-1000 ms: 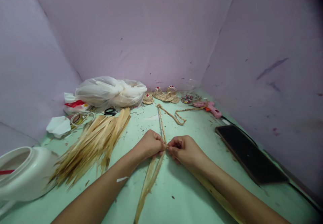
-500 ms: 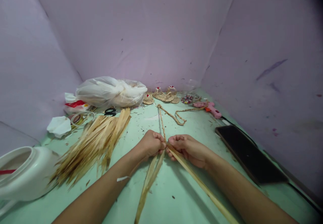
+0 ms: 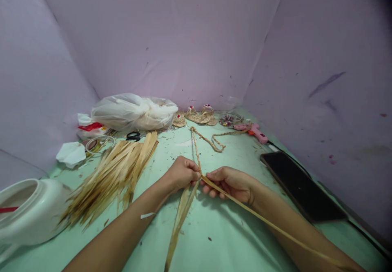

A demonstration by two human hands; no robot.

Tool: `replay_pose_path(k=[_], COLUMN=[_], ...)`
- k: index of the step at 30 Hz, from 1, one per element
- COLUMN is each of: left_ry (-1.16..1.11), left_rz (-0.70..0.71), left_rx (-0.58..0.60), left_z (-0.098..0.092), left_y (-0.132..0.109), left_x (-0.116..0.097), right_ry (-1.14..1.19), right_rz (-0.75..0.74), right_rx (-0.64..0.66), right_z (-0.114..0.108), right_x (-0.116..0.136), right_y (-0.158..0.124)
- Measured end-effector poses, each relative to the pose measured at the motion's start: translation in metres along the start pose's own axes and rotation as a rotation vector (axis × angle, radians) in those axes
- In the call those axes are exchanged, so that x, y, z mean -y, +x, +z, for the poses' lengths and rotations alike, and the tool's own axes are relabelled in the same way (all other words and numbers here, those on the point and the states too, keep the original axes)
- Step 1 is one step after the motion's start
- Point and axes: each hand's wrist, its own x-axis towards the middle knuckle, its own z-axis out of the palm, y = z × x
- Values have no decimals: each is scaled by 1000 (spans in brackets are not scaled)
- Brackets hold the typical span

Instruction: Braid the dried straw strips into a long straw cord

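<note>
Pale green surface [image 3: 241,245], mauve walls [image 3: 199,39]. Twisted cord [image 3: 197,152] at frame centre. Left grip [image 3: 184,173] pinches cord's near end; right grip [image 3: 234,183] pinches fibre strip [image 3: 216,186] trailing lower right. Twisting looks in hand; next turn calls for firm left pinch, taut strip.

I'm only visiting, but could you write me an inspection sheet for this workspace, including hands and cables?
Surface: pale green tabletop, dotted with small scraps.
Materials: braided cord, its near end splitting into loose fibre strips.
Clutter: dried-fibre bundle, black-handled scissors, plastic bag, woven ornaments, beads, white container, pink glue gun, dark-screened device.
Hands: left hand pinches the cord's working end; right hand pinches one strip.
Cables: dark cable running behind the device.
Surroundings: pale purple walls, stained.
</note>
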Motion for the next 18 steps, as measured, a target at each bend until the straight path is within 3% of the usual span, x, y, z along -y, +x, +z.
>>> replay_pose_path(k=[2,8,12,18], left_ry=[36,74,65,26], left_rz=[15,31,67,84], left_rx=[-6,-27,-37,-43], left_z=[0,1,0,-1], left_y=[-1,0,1,0], left_x=[-1,1,3,2], right_ry=[24,3,168,269], right_rz=[26,-86,19,27], right_rx=[-51,-150,-47,32], right_z=[3,6,2,-5], right_x=[0,-3,-1,-1], right_y=[0,-1,-2,-2])
